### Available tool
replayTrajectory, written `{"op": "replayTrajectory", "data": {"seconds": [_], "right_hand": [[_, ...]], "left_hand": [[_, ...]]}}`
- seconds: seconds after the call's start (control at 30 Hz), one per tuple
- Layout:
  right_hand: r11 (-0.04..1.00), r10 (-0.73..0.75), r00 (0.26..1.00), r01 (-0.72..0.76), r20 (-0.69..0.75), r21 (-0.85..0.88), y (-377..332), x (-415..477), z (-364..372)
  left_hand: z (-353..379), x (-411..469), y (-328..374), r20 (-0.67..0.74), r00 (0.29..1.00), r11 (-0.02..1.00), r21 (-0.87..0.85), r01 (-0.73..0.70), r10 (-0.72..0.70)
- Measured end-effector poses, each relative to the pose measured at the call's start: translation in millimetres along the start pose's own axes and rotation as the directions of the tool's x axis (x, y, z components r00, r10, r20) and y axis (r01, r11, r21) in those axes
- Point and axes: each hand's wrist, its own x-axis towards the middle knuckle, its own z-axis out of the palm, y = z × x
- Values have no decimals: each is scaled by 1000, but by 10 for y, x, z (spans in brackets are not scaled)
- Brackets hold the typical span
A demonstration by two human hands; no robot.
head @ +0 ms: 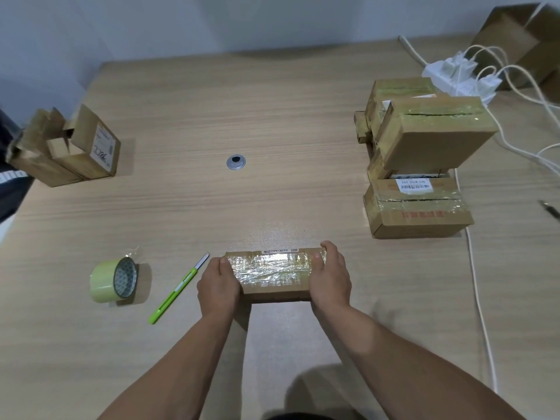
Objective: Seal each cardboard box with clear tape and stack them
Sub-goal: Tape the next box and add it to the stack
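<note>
Head view: the box (275, 291) lies flat on the bench (272, 116) right in front of you, near the front edge. A shiny band of clear tape (272, 269) runs along its whole top. Your left hand (218, 286) grips the left end, thumb on the tape and fingers curled down round the side. Your right hand (329, 278) grips the right end the same way, fingertips hooked over the far corner. So both hands are clamped on the box, neither spread.

To my eye the sealing of this one is done, or down to a last press on the tape ends. That makes stacking the step in hand.

The stack (430, 140) stands well off to your right, and its top box sits skewed, overhanging the ones below. The next move calls for a level lift with both hands, a swing to the right, and a flat spot to land on. You may need to square that top box first. Mind the cables (481, 298) trailing beside the stack.

The knife (178, 287) lies just left of your left hand with its blade showing, and the roll (113, 280) stands on edge beyond it. At far left the open boxes (75, 153) have their flaps up, so there is more taping to come.
</note>
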Motion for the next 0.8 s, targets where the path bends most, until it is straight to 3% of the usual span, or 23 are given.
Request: {"op": "replayTrajectory", "data": {"seconds": [0.1, 0.2, 0.3, 0.8], "right_hand": [[999, -36, 998, 36, 55, -6, 1, -25, -1], [976, -82, 993, 98, 89, -195, 3, -78, 7], [946, -90, 994, 107, 67, -305, 3, -81, 31], [966, -130, 988, 146, 87, -214, 42, -54, 36]], "left_hand": [[13, -55, 70, 65, 998, 994, 108, -1, -6], [56, -147, 28, 157, 987, 985, 161, -70, 44], [98, -142, -20, 150, 987, 980, 178, -84, 58], [49, -118, 3, 155, 975, 959, 213, -187, 156]]}}
